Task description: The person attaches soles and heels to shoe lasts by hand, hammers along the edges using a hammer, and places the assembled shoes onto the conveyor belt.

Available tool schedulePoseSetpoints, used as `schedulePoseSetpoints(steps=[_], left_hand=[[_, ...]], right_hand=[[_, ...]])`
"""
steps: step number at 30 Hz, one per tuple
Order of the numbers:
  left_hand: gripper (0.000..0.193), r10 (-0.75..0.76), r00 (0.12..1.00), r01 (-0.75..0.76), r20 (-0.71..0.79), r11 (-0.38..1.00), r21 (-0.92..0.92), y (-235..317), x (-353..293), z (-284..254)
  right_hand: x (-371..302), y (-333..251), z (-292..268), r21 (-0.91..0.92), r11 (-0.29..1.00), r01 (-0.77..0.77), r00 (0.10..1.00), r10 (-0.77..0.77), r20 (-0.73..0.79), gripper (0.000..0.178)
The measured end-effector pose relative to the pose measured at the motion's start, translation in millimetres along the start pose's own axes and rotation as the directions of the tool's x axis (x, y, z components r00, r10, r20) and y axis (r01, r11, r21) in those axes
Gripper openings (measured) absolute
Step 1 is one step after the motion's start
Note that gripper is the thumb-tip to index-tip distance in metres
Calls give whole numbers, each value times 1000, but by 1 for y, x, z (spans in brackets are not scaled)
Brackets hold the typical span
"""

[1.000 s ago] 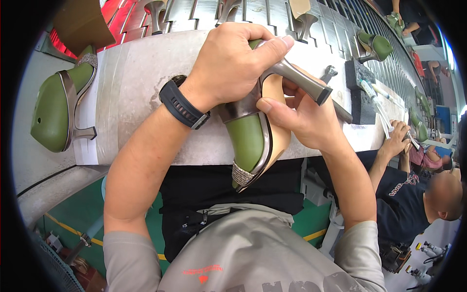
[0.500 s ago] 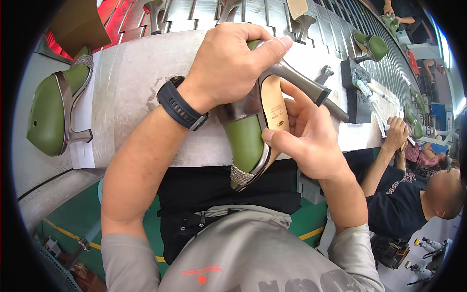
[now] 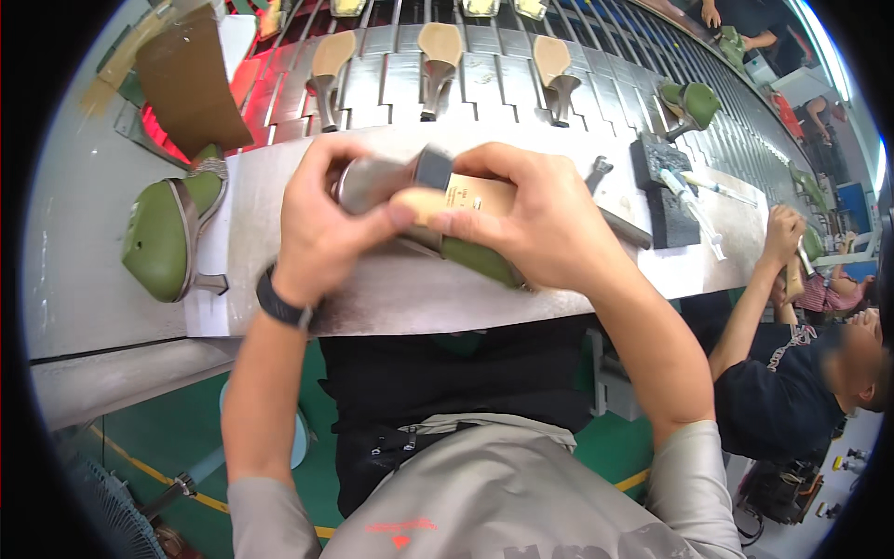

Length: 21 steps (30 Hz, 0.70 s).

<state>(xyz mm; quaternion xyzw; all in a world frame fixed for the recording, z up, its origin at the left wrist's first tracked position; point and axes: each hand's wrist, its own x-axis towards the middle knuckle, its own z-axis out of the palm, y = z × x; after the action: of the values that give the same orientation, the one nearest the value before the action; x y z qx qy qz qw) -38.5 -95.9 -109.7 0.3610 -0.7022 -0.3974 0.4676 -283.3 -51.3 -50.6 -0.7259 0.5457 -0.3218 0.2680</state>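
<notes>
Green shoe [image 3: 480,197] clasped, left hand [image 3: 323,216], right hand [image 3: 549,219]

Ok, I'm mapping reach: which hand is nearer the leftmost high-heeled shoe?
Left: the left hand is right of the leftmost high-heeled shoe, apart; the right hand, farther right.

We find our left hand [image 3: 321,214] blurred, along with the heel [image 3: 377,184] of the shoe [image 3: 480,260] it grips; our right hand [image 3: 549,219] hides part of it, and print [image 3: 461,197] on its sole [image 3: 495,191] is too small to read. The upper edge crops pale pieces [image 3: 480,6]; the lower, our grey shirt [image 3: 484,494].
</notes>
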Motion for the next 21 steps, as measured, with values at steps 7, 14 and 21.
schedulePoseSetpoints(steps=[7, 14, 21], left_hand=[[81, 65, 998, -59, -22, 973, 221, 48, -75, 13], [73, 147, 984, -168, 101, 954, 249, 42, -89, 16], [62, 218, 975, -220, 38, 932, 289, 39, -91, 26]], right_hand=[[-25, 0, 9, -219, 886, 408, 912, -407, 53, 53], [-34, -9, 18, -239, 873, 426, 905, -412, 108, 53], [-37, -11, 16, -216, 903, 370, 929, -355, 106, 46]])
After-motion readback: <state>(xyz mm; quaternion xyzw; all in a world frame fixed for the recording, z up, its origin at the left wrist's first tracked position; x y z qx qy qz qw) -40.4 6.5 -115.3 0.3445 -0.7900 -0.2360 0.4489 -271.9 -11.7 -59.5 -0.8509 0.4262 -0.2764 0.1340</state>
